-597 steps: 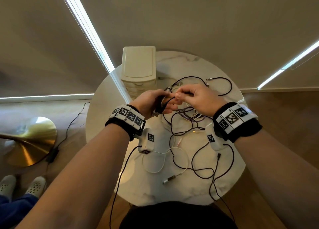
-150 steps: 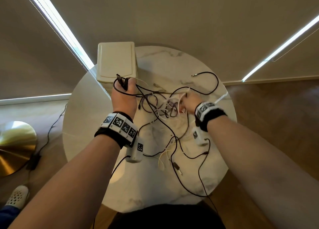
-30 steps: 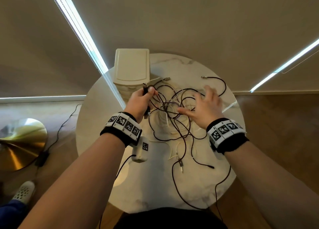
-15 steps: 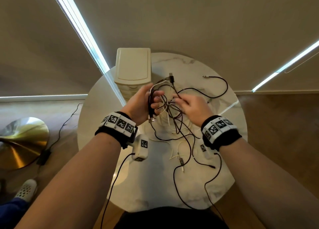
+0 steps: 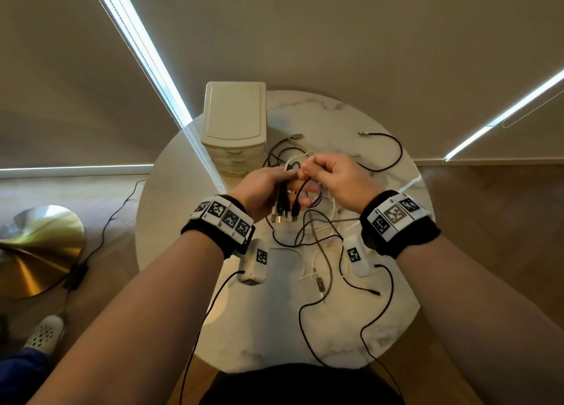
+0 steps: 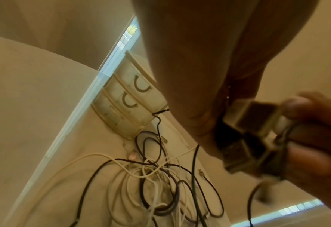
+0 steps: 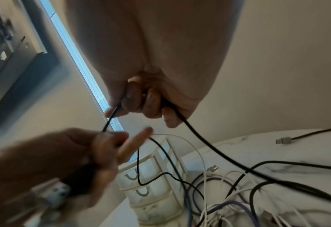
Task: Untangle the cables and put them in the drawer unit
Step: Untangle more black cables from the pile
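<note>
A tangle of black, white and purple cables (image 5: 317, 221) lies mid-table on the round marble table (image 5: 274, 328). The cream drawer unit (image 5: 234, 123) stands at the back left with its drawers closed (image 6: 127, 104). My left hand (image 5: 287, 184) is raised over the tangle and grips a bundle of black USB plugs (image 5: 282, 210), which look blurred (image 6: 244, 138) in the left wrist view. My right hand (image 5: 308, 172) meets it fingertip to fingertip. Its fingers (image 7: 141, 99) curl round a black cable (image 7: 190, 127) that runs down into the pile (image 7: 238, 199).
A black cable (image 5: 393, 157) loops over the table's far right, and a grey plug (image 5: 296, 136) lies near the drawer unit. Several cable ends trail to the front edge (image 5: 317, 285). On the floor to the left are a brass lamp base (image 5: 39, 252) and a white shoe (image 5: 45, 334).
My right hand has come up off the tangle to meet the left and now pinches a black cable. The left hand still grips the plugs, held a little lower.
</note>
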### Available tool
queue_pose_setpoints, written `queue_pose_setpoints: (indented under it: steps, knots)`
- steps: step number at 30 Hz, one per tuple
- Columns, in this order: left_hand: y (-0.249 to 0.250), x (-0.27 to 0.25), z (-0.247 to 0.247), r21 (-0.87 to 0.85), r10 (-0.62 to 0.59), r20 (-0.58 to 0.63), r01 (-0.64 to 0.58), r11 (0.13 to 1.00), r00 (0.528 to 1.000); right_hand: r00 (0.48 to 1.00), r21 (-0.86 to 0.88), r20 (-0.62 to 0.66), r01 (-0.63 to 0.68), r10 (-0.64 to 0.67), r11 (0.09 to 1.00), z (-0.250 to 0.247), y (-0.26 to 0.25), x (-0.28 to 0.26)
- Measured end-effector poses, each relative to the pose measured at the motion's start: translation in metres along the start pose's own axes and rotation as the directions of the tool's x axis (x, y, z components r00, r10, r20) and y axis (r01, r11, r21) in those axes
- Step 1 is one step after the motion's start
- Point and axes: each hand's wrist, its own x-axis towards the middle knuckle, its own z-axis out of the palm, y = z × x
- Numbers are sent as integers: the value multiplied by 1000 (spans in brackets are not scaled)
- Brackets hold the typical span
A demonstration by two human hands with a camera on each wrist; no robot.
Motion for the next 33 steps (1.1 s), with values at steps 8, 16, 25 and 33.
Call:
queue_pose_setpoints:
  steps: [8,16,25,33]
  knots:
    - [5,-7,6,347,-21,43,5,938,999,998,-135,-61,3,-11,991,-14,-8,1]
    - [26,-10,1,335,40,90,-69,940,995,999,-107,30,-21,24,994,-9,-1,4]
    - [40,3,-33,-141,255,-285,-304,942,924,984,-28,27,-178,179,984,11,30,-19]
    - [21,3,-62,-112,240,-561,-360,926,792,962,-13,37,-269,269,963,-12,52,-49]
